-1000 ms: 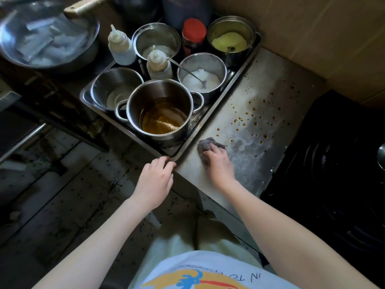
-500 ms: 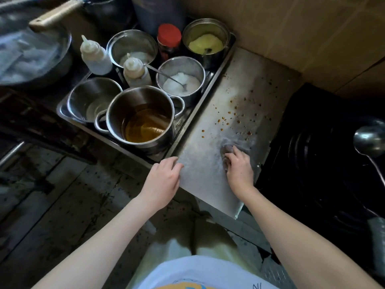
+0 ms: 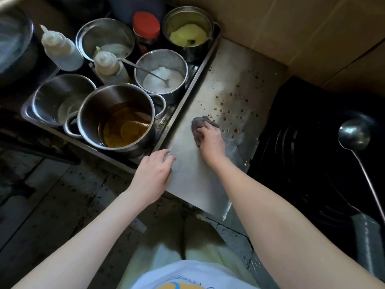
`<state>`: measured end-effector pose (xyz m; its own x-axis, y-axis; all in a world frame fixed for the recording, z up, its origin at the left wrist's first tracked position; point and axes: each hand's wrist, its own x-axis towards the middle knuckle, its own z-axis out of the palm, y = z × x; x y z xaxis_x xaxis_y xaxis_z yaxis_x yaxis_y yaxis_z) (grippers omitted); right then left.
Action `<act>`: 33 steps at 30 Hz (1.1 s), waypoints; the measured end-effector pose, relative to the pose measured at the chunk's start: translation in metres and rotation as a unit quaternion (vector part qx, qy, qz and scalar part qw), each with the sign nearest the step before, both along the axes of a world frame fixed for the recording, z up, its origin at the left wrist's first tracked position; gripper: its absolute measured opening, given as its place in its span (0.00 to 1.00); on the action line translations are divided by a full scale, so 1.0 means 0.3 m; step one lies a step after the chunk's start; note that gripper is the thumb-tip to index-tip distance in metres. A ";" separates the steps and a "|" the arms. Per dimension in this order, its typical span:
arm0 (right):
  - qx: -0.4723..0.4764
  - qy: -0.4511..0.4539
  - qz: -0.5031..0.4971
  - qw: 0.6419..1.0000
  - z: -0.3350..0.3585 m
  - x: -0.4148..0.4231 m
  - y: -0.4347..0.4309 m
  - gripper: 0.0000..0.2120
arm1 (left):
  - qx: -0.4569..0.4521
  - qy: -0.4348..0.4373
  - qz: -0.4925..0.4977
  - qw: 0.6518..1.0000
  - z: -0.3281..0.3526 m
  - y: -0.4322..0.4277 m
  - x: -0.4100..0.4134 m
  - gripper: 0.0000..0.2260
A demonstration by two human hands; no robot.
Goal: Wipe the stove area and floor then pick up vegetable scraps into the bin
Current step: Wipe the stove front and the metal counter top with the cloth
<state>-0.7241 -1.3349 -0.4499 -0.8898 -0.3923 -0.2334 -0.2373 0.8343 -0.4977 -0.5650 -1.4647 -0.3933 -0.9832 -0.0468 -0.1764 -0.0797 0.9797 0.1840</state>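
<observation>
Grips a crumpled grey cloth [image 3: 199,124] in the right hand [image 3: 211,139], fingers curled over its near side, and presses it onto the flat brushed-steel counter panel [image 3: 195,182]. Rests the left hand [image 3: 154,174] on that panel's near-left edge, fingers relaxed and spread, holding nothing, just short of the corner of the long steel tray [image 3: 196,71] of pots. Leaves a scatter of small brown grease spots [image 3: 229,109] just beyond the cloth, fanning ahead and to the right of the right-hand knuckles, long axis running away from the body toward the tan wall [image 3: 291,28]. Puts the right hand far nearer that mess than the left, which sits well back and leftward. Looks like mid-wipe on the stove surround, judging by the smeared sheen beside the wrist. Calls for a push forward and rightward, minding the black stove top [image 3: 302,163] and round steel ladle [image 3: 353,134] off to the right. Shows no scraps or bin; speckled dark floor [image 3: 52,205] lies below the left forearm, probably yet to come.
</observation>
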 end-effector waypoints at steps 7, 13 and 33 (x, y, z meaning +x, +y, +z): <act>0.032 0.034 -0.099 0.994 -0.004 -0.076 0.258 0.14 | 0.019 0.006 -0.024 1.000 -0.004 0.052 -0.088 0.14; 0.038 0.041 -0.130 0.990 -0.010 -0.089 0.161 0.14 | 0.034 0.002 -0.020 0.999 -0.012 0.052 -0.115 0.14; 0.037 0.066 -0.061 0.995 -0.009 -0.187 0.285 0.12 | 0.051 -0.002 0.000 0.999 -0.054 0.055 -0.212 0.15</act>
